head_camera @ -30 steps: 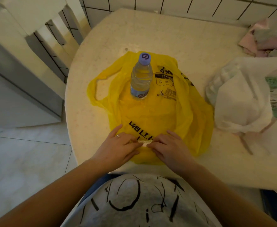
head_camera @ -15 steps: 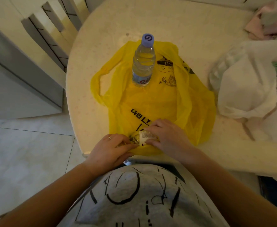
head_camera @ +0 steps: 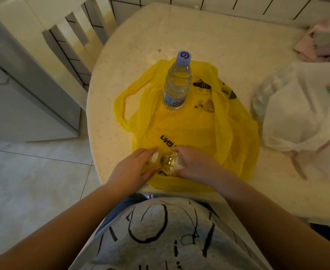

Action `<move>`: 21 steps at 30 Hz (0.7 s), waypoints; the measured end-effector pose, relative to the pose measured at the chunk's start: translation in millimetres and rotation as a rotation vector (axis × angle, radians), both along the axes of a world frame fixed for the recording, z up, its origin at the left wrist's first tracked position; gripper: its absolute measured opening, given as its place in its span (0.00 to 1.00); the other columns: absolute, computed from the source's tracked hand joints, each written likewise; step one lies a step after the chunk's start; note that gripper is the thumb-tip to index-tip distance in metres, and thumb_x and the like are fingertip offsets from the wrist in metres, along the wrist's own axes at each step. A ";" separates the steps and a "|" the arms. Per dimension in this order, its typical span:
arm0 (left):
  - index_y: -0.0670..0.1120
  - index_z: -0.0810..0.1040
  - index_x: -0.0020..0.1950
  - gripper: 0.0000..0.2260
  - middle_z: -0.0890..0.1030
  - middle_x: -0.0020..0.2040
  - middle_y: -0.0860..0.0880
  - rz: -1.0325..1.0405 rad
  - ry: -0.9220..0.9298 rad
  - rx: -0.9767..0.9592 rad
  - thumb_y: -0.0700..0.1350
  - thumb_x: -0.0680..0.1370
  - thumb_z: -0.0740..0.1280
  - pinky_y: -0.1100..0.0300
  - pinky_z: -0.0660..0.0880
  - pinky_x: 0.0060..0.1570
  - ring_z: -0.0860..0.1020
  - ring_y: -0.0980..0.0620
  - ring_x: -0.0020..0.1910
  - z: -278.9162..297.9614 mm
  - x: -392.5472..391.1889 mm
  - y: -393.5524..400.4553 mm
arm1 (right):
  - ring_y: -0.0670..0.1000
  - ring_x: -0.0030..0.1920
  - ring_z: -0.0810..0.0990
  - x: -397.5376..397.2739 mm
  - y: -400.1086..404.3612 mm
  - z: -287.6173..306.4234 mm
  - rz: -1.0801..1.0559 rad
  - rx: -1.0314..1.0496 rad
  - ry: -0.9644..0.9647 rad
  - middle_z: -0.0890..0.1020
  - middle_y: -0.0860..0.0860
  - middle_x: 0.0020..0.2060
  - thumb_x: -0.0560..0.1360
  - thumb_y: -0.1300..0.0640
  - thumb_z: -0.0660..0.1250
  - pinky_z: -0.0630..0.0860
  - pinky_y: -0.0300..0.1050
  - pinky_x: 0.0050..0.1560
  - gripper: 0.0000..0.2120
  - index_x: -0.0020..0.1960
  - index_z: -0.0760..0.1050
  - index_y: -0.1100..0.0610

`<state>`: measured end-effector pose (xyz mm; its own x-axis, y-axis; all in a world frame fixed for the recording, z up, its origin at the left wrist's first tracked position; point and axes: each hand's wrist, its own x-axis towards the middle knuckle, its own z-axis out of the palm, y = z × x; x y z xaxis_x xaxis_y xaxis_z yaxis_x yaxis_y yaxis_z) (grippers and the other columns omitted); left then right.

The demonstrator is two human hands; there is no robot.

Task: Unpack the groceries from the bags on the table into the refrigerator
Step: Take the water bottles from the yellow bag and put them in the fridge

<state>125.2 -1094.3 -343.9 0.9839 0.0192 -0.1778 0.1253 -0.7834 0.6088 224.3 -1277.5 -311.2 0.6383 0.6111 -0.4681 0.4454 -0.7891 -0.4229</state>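
Observation:
A flattened yellow plastic bag (head_camera: 195, 129) lies on the round cream table (head_camera: 218, 45). On its far part stands an upright water bottle (head_camera: 176, 84) with a purple cap. At the bag's near edge both hands hold a small clear jar (head_camera: 169, 162) with a white label, lying on its side. My left hand (head_camera: 134, 166) grips the jar's white-capped left end. My right hand (head_camera: 195, 164) wraps around its labelled right end.
A white plastic bag (head_camera: 296, 114) with green-labelled packages inside sits at the table's right. Folded pink cloths (head_camera: 320, 41) lie at the far right. A cream chair (head_camera: 62, 36) stands left of the table, with a grey refrigerator (head_camera: 14, 94) beyond it.
Both hands were pressing on the yellow bag's near edge. They have since drawn a small jar out of it and now hold it between them.

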 end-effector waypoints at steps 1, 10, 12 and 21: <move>0.56 0.59 0.74 0.29 0.73 0.62 0.53 0.040 0.011 -0.059 0.60 0.75 0.62 0.56 0.75 0.53 0.75 0.55 0.55 3.3 5.0 -1.4 | 0.50 0.58 0.73 2.9 -2.1 4.0 -0.060 0.046 -0.006 0.73 0.49 0.59 0.66 0.44 0.74 0.72 0.46 0.54 0.34 0.68 0.64 0.50; 0.57 0.60 0.72 0.29 0.74 0.58 0.61 0.080 -0.163 -0.490 0.46 0.75 0.69 0.67 0.75 0.49 0.75 0.65 0.53 58.9 81.7 -33.0 | 0.44 0.54 0.75 28.3 -17.9 43.8 -0.482 0.494 -0.126 0.75 0.42 0.54 0.65 0.50 0.76 0.74 0.38 0.48 0.32 0.64 0.66 0.48; 0.56 0.63 0.72 0.27 0.73 0.63 0.58 0.044 -0.223 -0.469 0.47 0.75 0.69 0.64 0.76 0.52 0.73 0.64 0.57 67.8 97.7 -39.2 | 0.43 0.54 0.75 35.9 -21.7 49.6 -0.558 0.589 -0.142 0.75 0.41 0.54 0.65 0.52 0.77 0.75 0.38 0.49 0.32 0.63 0.66 0.47; 0.55 0.63 0.72 0.26 0.70 0.66 0.57 -0.037 -0.316 -0.410 0.53 0.75 0.66 0.59 0.74 0.58 0.70 0.62 0.63 81.1 143.7 -47.4 | 0.47 0.60 0.74 82.5 -24.1 39.9 -0.674 0.847 -0.185 0.73 0.43 0.58 0.65 0.57 0.77 0.76 0.48 0.58 0.33 0.58 0.62 0.37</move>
<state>268.9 -1141.8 -262.8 0.9895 -0.0256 0.1425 -0.1376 -0.4727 0.8704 306.8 -1301.6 -271.2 0.9791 0.1885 0.0764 0.1444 -0.3798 -0.9137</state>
